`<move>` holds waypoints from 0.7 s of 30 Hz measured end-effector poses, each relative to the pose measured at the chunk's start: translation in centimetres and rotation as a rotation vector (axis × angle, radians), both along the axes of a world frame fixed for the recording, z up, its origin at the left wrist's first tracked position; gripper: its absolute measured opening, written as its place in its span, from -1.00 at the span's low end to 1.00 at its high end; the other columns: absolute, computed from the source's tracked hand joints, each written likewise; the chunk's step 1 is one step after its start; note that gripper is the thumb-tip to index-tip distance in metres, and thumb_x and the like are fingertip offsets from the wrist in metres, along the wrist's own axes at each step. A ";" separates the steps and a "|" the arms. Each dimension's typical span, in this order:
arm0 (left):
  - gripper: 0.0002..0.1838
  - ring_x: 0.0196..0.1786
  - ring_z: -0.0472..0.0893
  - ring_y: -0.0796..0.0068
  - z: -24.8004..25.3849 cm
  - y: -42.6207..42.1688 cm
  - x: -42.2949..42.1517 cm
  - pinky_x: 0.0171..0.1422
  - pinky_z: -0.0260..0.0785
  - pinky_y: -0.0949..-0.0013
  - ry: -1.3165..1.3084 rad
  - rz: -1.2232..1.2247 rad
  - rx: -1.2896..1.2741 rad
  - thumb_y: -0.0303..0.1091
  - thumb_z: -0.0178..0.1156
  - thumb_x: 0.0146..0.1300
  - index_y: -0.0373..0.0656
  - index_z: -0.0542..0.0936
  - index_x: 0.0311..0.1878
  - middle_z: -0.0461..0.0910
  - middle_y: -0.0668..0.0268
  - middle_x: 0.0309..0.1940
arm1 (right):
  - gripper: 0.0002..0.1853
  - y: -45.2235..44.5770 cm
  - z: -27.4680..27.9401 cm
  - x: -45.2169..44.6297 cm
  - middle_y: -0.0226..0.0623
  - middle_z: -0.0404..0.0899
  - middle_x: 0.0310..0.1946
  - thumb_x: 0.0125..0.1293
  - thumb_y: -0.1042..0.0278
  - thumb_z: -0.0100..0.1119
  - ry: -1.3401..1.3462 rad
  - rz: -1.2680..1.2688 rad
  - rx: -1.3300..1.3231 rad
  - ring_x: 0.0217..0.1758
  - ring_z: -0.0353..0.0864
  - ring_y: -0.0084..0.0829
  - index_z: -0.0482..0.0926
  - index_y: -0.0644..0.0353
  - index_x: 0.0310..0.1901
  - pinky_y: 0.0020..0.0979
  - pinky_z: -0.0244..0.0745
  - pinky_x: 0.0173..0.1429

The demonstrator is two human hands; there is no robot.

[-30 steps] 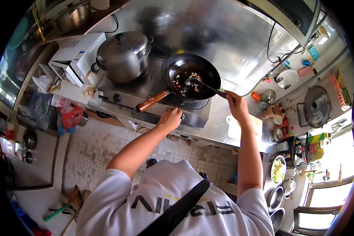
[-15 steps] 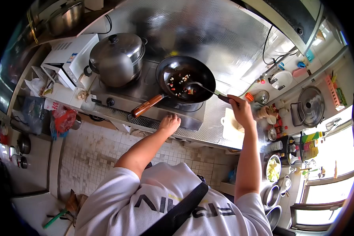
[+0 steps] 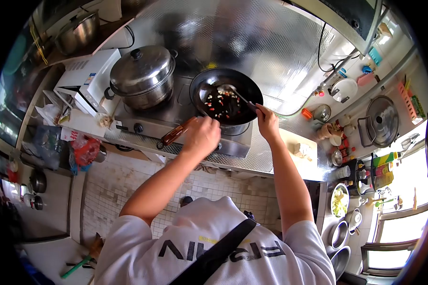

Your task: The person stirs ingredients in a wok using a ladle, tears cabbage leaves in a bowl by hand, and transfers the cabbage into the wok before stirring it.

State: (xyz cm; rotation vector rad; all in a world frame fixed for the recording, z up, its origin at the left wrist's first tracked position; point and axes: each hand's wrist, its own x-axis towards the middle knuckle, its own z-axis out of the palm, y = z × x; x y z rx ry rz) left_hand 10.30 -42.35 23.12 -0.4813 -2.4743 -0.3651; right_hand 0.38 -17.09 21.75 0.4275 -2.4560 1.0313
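Observation:
A black wok sits on the right part of the stove, with chopped red and white pieces in dark liquid inside it. My right hand is closed round the dark handle of a metal ladle, whose bowl rests inside the wok toward its back. My left hand is raised beside the wok's wooden handle, over its inner end; whether its fingers grip the handle is hidden by the back of the hand.
A large lidded steel pot stands on the left part of the stove, beside a white microwave. On the right are a cutting board, bottles and a bowl of chopped greens. A range hood hangs above.
My left hand has risen from the stove's front edge to the wok handle. My right hand has moved left and down, and the ladle's bowl has shifted toward the back of the wok.

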 end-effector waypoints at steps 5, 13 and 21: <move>-0.49 0.07 0.62 0.04 2.3 -7.4 -0.3 0.10 0.49 0.05 -0.581 0.366 -0.062 0.07 0.36 0.19 -0.20 0.61 -0.05 0.60 0.04 -0.01 | -0.77 1.1 5.9 4.4 0.05 0.68 -0.38 0.38 0.36 0.22 -0.185 0.026 0.057 -0.31 0.73 -0.04 0.71 0.20 -0.01 -0.27 0.58 -0.19; -0.44 0.04 0.67 0.00 -0.7 -9.7 -2.0 0.11 0.51 0.04 -0.965 0.213 0.101 0.03 0.36 0.24 -0.31 0.58 0.03 0.67 -0.03 -0.04 | -0.76 -2.0 3.9 3.7 0.14 0.68 -0.30 0.36 0.38 0.22 -0.069 0.078 0.049 -0.23 0.70 0.09 0.70 0.23 -0.01 -0.16 0.61 -0.10; -0.47 -0.29 0.73 0.03 -1.7 -8.4 -1.3 -0.20 0.59 0.10 -0.918 0.188 0.317 -0.07 0.39 0.24 -0.43 0.57 -0.04 0.69 -0.12 -0.25 | -0.78 -1.1 3.7 2.9 0.10 0.67 -0.34 0.36 0.40 0.22 -0.053 0.061 0.095 -0.29 0.69 0.07 0.70 0.23 -0.02 -0.15 0.58 -0.16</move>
